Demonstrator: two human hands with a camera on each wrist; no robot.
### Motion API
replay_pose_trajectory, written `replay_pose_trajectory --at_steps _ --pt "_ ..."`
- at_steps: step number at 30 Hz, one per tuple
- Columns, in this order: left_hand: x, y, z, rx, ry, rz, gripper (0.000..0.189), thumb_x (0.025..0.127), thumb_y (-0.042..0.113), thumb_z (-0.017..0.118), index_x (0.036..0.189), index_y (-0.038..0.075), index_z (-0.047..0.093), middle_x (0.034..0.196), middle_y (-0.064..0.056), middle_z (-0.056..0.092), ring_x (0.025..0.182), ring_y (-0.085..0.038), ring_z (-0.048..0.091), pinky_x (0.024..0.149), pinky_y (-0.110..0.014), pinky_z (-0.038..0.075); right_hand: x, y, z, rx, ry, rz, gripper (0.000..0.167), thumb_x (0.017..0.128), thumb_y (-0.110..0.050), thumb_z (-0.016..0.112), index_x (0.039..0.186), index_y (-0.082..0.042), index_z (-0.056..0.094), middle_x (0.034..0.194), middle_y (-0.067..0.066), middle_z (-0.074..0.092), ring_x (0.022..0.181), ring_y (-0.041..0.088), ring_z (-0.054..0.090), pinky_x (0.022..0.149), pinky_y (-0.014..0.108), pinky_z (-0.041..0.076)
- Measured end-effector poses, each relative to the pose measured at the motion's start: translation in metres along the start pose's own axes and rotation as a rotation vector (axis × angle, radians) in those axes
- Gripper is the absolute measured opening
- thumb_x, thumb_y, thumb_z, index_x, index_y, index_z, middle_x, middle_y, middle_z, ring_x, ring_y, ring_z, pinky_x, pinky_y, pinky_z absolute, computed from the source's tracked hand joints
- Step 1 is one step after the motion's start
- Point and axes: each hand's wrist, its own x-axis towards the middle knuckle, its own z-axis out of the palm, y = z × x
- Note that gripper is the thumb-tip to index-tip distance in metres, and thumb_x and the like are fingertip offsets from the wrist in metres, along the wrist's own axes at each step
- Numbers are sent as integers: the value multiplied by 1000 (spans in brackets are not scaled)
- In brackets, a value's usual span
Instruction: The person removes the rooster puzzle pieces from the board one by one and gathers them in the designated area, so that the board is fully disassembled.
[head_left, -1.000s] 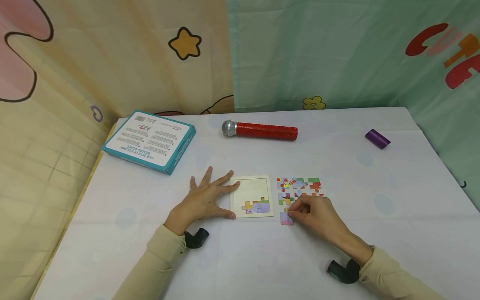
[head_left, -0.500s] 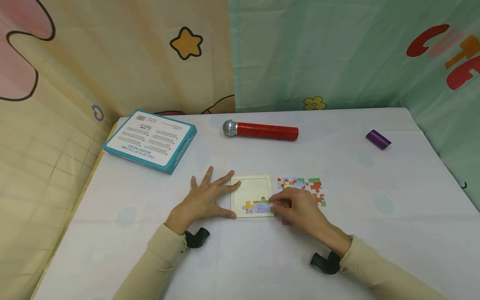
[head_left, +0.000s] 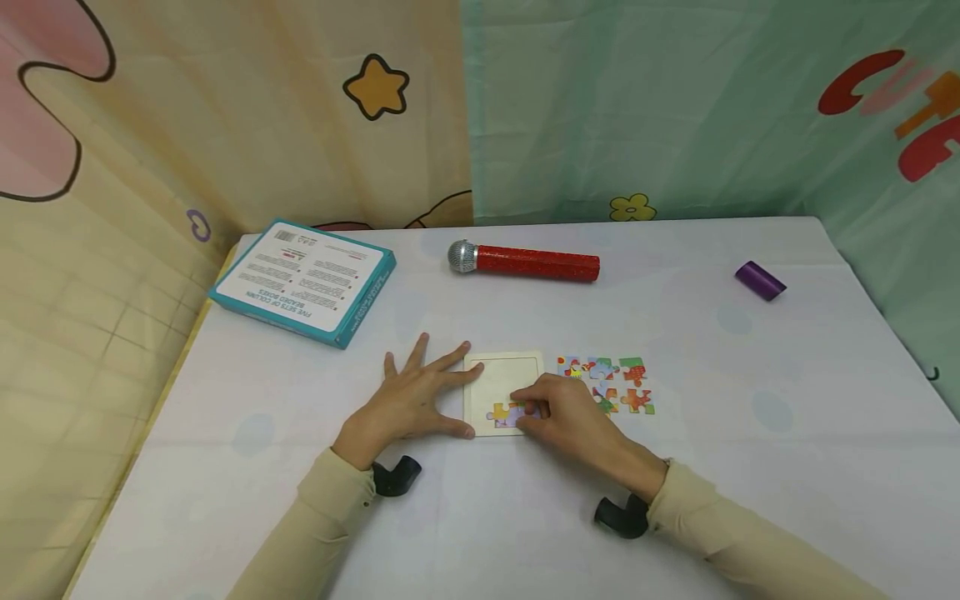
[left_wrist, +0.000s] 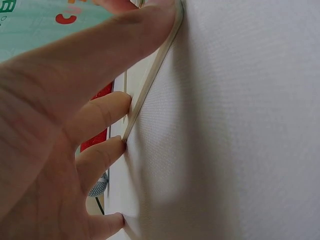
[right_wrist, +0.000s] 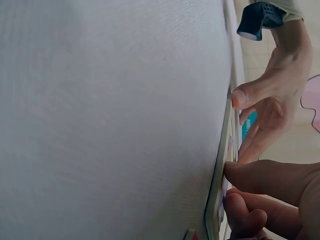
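Observation:
A small square puzzle tray (head_left: 491, 379) with a pale raised border lies on the white table. A few joined yellow, purple and green puzzle pieces (head_left: 498, 413) sit along its lower side. My left hand (head_left: 408, 400) is spread beside the tray, thumb and fingertips touching its left edge; the left wrist view shows the thumb (left_wrist: 155, 25) against that edge. Over the tray's lower right, my right hand (head_left: 570, 421) pinches a puzzle piece, mostly hidden by the fingers. Thumb and fingers (right_wrist: 250, 175) come down at the tray's surface in the right wrist view.
Loose puzzle pieces (head_left: 632, 371) lie in rows right of the tray, some hidden by my right hand. Behind stand a teal-edged box (head_left: 300, 279), a red toy microphone (head_left: 525, 261) and a purple tube-like piece (head_left: 761, 281). Curtains border the table.
My right hand has moved left from the loose pieces onto the tray's lower right part, fingers still pinched. The left hand has stayed at the tray's edge.

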Motion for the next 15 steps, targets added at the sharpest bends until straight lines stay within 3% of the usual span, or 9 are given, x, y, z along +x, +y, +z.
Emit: replay_pose_trajectory --at_steps 15 --pt "1 1 1 13 0 -1 88 66 54 86 144 30 52 161 4 26 147 -47 1 100 -81 3 1 2 1 13 -18 35 18 79 0 77 95 -8 73 75 -7 57 65 8 49 59 23 44"
